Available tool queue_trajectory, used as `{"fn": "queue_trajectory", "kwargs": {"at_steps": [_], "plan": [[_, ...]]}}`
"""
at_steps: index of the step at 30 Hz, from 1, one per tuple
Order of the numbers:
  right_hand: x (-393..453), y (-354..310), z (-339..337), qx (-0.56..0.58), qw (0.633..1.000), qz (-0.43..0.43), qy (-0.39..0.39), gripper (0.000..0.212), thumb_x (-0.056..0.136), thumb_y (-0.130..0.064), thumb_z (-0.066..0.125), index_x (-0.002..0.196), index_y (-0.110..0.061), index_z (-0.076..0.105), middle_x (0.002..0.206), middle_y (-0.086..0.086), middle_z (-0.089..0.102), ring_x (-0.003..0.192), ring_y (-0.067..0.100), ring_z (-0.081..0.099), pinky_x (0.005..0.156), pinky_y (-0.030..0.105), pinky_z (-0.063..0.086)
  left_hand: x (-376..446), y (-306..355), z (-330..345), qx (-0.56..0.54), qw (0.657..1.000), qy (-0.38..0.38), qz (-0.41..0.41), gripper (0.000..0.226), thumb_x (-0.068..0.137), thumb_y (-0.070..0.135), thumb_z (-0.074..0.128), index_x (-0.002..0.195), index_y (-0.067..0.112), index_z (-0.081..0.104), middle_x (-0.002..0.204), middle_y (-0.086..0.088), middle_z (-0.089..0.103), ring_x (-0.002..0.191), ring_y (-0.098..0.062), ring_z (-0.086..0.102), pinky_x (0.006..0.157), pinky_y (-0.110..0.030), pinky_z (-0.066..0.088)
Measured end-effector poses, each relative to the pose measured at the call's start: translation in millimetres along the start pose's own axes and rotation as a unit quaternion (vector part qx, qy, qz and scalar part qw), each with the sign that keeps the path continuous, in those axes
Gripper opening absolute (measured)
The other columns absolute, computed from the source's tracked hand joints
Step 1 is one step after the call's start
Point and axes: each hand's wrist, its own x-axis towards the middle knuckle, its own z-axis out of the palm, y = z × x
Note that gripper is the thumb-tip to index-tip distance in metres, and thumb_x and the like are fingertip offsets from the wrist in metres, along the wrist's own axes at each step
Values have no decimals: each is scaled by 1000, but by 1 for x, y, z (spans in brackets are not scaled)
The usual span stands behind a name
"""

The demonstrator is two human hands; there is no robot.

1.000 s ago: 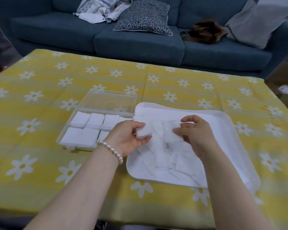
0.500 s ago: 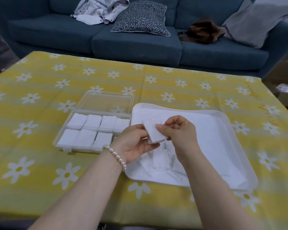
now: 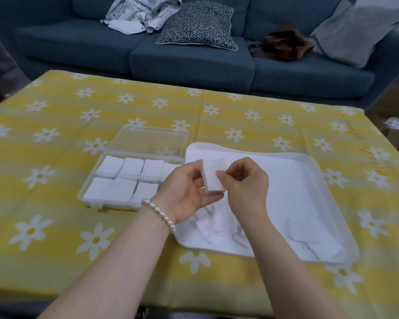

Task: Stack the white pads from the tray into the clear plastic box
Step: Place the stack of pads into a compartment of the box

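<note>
Plainly the risk lies in the transfer: the small stack of white pads (image 3: 213, 178) is held in the air by light contact alone, and such soft, thin pieces would likely fan apart or slip if either hand loosened unevenly on the way to the clear plastic box (image 3: 134, 178). A second hazard is the box itself, whose compartments already look nearly full of pads, so a careless push could ruffle the stacks already seated there. The stack sits upright and slightly tilted above the left part of the white tray (image 3: 309, 166), between both hands. The left hand (image 3: 187, 192) cups it from the left and below, fingers (image 3: 211, 199) curled partly closed beneath its lower edge. The right hand (image 3: 244, 183) pinches its right edge, thumb and forefinger closed onto the pads. More loose pads (image 3: 217, 223) lie scattered in the tray beneath the hands. The box rests on the tabletop (image 3: 55, 203) just beside the tray's left rim, its lid folded open behind it.
</note>
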Motion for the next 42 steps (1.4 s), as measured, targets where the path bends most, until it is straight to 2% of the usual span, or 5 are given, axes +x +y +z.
{"fn": "queue_trajectory", "kwargs": {"at_steps": [10,19,25,33,42], "plan": [[-5,-10,8,51,992,98,-65,27,72,-12,78,82,-20,54,71,-8,62,59,-1,56,60,18,44,-17,14,-17,53,998,21,29,18,93,-5,45,108,-6,55,105,-23,66,88,-31,69,72,-38,59],[-4,-28,56,59,964,198,-168,27,72,-16,78,81,-16,53,70,1,66,43,9,55,45,17,39,-32,40,-71,170,958,201,117,19,82,0,68,96,11,61,74,-4,68,60,-13,62,48,-19,49],[1,-24,78,-6,965,212,-156,31,68,-9,78,73,-15,48,75,14,63,28,9,36,34,14,29,-23,40,-87,294,907,266,141,18,75,5,77,83,11,62,76,-4,64,61,-12,57,53,-21,49],[-3,-8,87,-241,948,131,-162,24,68,-11,67,72,-22,46,73,-4,56,70,19,54,55,25,38,-12,22,-84,519,791,297,129,21,78,13,75,89,20,58,95,-2,68,94,-20,64,87,-29,49],[-8,-15,91,-390,905,48,-165,16,73,-7,54,81,-21,50,76,-2,55,73,20,52,46,22,27,-8,28,-78,539,781,301,91,15,77,7,68,88,15,60,97,-7,67,93,-23,64,74,-27,48]]}}
